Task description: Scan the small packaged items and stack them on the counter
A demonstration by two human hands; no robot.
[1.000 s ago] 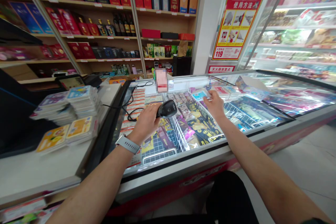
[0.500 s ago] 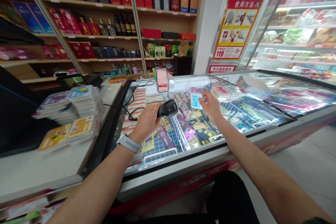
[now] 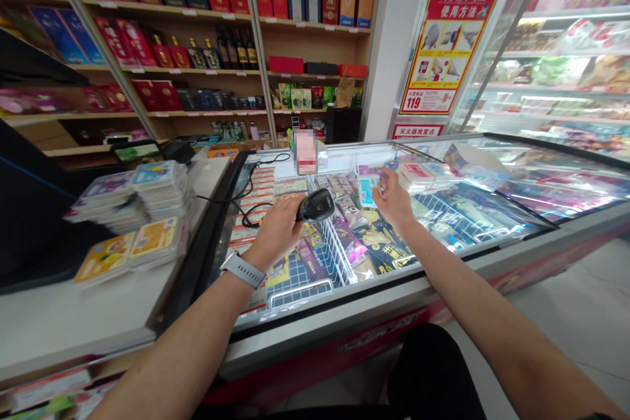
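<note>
One scanner (image 3: 318, 206): gripped by left hand (image 3: 279, 226), mid-frame
Pack (image 3: 367, 191): pinched by right hand (image 3: 394, 200), near scanner
Alignment: steadiness judged necessary

A long chest freezer with a clear glass top and grey rim (image 3: 335, 317) carries short stacks of flat red-and-white packs (image 3: 418, 174), a patterned, open cardboard box (image 3: 477, 165) and a thin black cable (image 3: 224, 201). Beside it, a white counter (image 3: 63, 328) bears blue-topped (image 3: 160, 177), purple-topped (image 3: 105, 190) and yellow-topped stacks of flat clear packs (image 3: 155, 236); these stand close together on the surface.
</note>
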